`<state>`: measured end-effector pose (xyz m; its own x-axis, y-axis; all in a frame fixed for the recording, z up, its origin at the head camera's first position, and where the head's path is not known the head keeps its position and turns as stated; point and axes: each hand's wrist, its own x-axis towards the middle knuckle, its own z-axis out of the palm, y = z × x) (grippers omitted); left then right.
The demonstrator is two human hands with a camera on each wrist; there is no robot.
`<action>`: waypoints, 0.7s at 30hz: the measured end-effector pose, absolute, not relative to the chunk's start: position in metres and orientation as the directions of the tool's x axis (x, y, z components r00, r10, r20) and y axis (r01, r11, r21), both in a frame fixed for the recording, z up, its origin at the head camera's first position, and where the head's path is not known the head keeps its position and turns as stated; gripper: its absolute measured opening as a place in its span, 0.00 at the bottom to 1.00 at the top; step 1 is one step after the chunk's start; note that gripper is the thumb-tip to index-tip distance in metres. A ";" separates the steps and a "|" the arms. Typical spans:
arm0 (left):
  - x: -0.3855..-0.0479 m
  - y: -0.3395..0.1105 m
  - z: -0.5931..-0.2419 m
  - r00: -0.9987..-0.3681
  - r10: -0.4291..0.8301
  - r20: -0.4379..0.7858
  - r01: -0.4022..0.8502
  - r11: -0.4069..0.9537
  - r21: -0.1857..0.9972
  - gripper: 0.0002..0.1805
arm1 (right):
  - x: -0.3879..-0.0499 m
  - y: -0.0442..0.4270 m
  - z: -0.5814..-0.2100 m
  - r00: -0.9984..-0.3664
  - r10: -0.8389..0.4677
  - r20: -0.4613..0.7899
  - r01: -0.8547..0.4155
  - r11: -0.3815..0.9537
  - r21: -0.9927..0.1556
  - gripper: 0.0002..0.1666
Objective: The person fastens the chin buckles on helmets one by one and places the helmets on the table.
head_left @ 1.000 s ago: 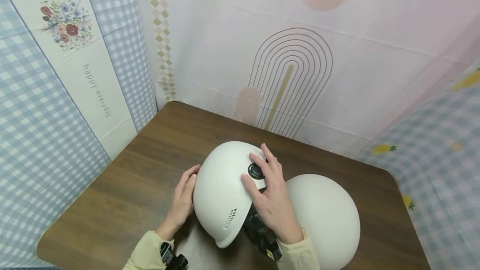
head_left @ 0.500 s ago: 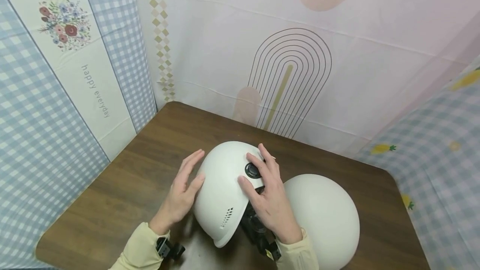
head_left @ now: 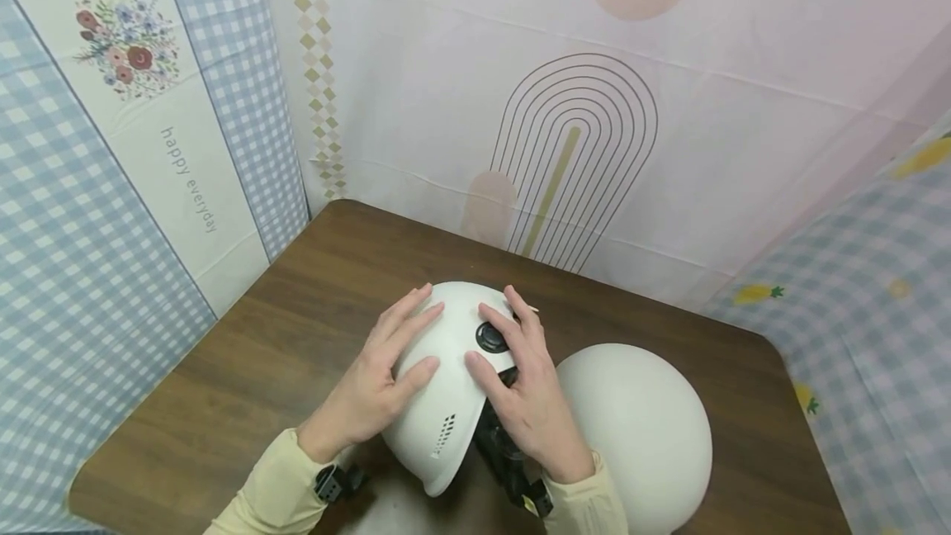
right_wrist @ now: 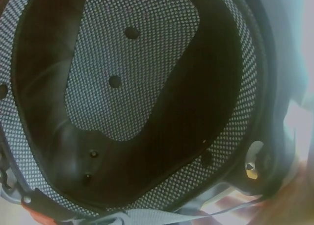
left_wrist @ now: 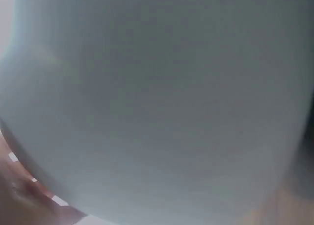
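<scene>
A white helmet is tilted on the brown table, its hollow side turned right. It has a row of small vents and a black round fitting. My left hand rests on the shell's upper left, fingers spread and fairly straight. My right hand holds the shell by its right side, with thumb and fingers around the black fitting. The shell fills most of the left wrist view. In the right wrist view are the dark lining and a meshed pad, with blurred skin at lower right.
A second white dome-shaped thing stands on the table right of the helmet, partly behind my right sleeve; its kind cannot be told. Patterned cloths hang behind the table and at both sides.
My left hand has come off the helmet's left side, risen, and settled on its upper left. The helmet and my right hand have shifted slightly left together.
</scene>
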<state>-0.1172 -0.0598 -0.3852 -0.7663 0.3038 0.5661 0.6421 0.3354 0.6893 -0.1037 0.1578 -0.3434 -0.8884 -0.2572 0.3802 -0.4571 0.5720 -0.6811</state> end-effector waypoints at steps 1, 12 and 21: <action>-0.117 -0.059 -0.383 -0.750 0.318 0.580 0.661 0.354 0.662 0.31 | -0.104 0.157 -0.343 -0.889 -0.260 0.377 -0.456 0.571 -0.683 0.31; -0.111 -0.053 -0.371 -0.715 0.384 0.584 0.695 0.481 0.535 0.28 | -0.104 0.153 -0.345 -0.877 -0.291 0.383 -0.481 0.559 -0.675 0.30; -0.108 -0.048 -0.368 -0.719 0.401 0.568 0.687 0.538 0.489 0.31 | -0.102 0.153 -0.344 -0.859 -0.330 0.391 -0.512 0.564 -0.648 0.29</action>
<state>-0.1081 -0.0484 -0.3684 -0.7187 0.4013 0.5679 0.6867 0.5376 0.4893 -0.1019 0.1529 -0.3445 -0.8591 -0.3298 0.3914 -0.5118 0.5643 -0.6478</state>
